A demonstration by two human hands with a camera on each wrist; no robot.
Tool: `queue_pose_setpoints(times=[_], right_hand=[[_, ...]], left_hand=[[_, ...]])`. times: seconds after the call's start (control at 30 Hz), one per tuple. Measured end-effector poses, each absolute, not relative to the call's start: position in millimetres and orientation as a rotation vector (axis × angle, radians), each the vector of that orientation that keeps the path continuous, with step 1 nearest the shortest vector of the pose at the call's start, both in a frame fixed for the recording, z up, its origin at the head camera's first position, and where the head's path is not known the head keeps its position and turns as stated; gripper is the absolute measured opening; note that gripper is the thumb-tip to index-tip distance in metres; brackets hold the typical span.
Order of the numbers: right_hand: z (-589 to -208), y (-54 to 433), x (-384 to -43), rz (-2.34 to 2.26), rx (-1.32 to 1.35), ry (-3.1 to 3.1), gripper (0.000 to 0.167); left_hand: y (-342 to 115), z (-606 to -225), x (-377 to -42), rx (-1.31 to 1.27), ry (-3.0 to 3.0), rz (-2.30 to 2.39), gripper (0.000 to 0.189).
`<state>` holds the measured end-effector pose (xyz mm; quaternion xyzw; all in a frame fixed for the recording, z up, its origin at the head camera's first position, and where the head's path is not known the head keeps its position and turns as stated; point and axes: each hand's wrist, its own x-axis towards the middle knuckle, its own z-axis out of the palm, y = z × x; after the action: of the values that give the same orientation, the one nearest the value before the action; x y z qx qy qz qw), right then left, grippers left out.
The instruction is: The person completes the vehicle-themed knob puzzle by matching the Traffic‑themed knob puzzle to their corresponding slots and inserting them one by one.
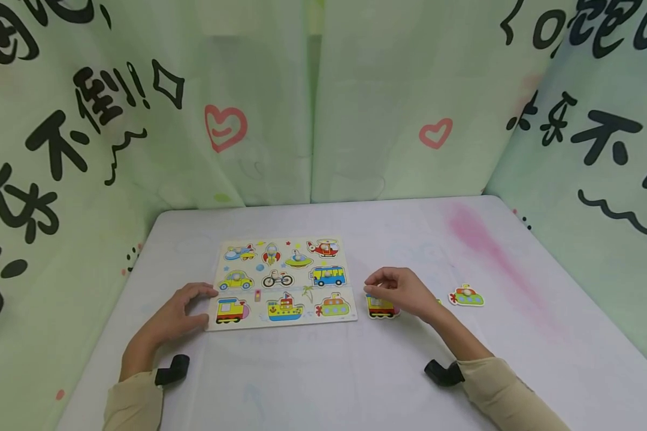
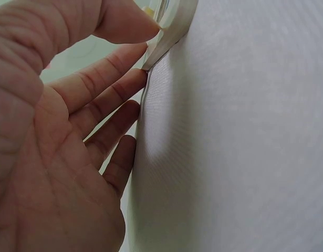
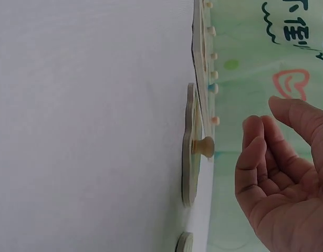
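A wooden picture puzzle board (image 1: 260,295) with vehicle pictures lies left of centre on the table. At its left edge is my left hand (image 1: 178,311), thumb near the lower corner; in the left wrist view the fairly straight fingers (image 2: 106,94) meet the edge. My right hand (image 1: 401,291) hovers over a train piece (image 1: 381,310) to the right of the board, partly covering it. In the right wrist view, a piece with a wooden knob (image 3: 205,147) lies flat, apart from the loosely bent fingers (image 3: 250,168), which hold nothing.
Further right lies a submarine piece (image 1: 466,296). A bit of another yellow-green piece (image 1: 439,301) peeks out behind my right wrist. Small knobs (image 3: 215,88) stick up from the board. Printed curtains (image 1: 366,149) rise behind the white table (image 1: 313,377).
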<state>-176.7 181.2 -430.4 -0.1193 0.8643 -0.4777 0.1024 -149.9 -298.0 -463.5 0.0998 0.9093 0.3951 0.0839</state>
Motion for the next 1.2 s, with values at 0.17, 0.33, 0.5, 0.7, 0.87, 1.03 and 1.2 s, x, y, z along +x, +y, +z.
queue_pose_setpoints(times=[0.17, 0.33, 0.5, 0.7, 0.87, 1.03, 1.2], right_hand=[[-435.2, 188.4, -174.4, -1.381, -0.34, 2.551, 0.022], [-437.7, 193.8, -173.4, -1.33, -0.338, 2.587, 0.021], [-437.6, 197.5, -174.0, -1.292, -0.352, 2.586, 0.018], [-436.8, 200.8, -175.6, -1.269, -0.449, 2.57, 0.018], [-436.3, 201.5, -176.5, -1.257, -0.499, 2.531, 0.02], [-436.9, 200.5, -176.9, -1.249, -0.496, 2.519, 0.022], [-438.6, 200.4, -178.4, -1.214, -0.509, 2.536, 0.021]], left_hand=[[-298.5, -463.6, -150.9, 0.307, 2.716, 1.181, 0.048], [-297.8, -463.9, -151.5, 0.3, 2.723, 1.167, 0.048], [-297.1, -463.4, -151.8, 0.301, 2.72, 1.162, 0.048], [-298.1, -462.5, -150.9, 0.314, 2.723, 1.16, 0.047], [-299.7, -463.1, -150.2, 0.325, 2.721, 1.169, 0.047], [-299.7, -464.0, -150.3, 0.324, 2.715, 1.178, 0.047], [-299.0, -463.9, -150.8, 0.315, 2.72, 1.163, 0.048]])
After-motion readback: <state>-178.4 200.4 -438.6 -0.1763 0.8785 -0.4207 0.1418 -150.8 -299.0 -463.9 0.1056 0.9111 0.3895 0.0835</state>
